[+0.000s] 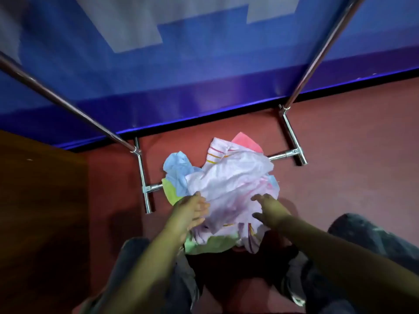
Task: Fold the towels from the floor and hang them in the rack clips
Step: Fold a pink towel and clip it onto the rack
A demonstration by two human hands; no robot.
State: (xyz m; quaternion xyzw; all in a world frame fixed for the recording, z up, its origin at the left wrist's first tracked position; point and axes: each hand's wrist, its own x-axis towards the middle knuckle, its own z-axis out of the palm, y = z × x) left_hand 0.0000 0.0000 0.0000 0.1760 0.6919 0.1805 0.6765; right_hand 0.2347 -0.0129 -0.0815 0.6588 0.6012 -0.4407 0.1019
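Both hands, left hand [189,210] and right hand [269,209], spread open over the limp, light towel pile [229,189], holding nothing; I'd pinch a hem.

- A blue banner [158,71] with pale grey block shapes fills the picture from nine o'clock through twelve to three o'clock, hanging down to the floor.
- A black strip [204,118] runs along the banner's lower edge, slanting up toward three o'clock.
- The reddish-brown floor [351,143] spreads from the centre toward three and four o'clock.
- A brown wooden surface [40,200] stands at eight to nine o'clock, its top edge meeting the banner.
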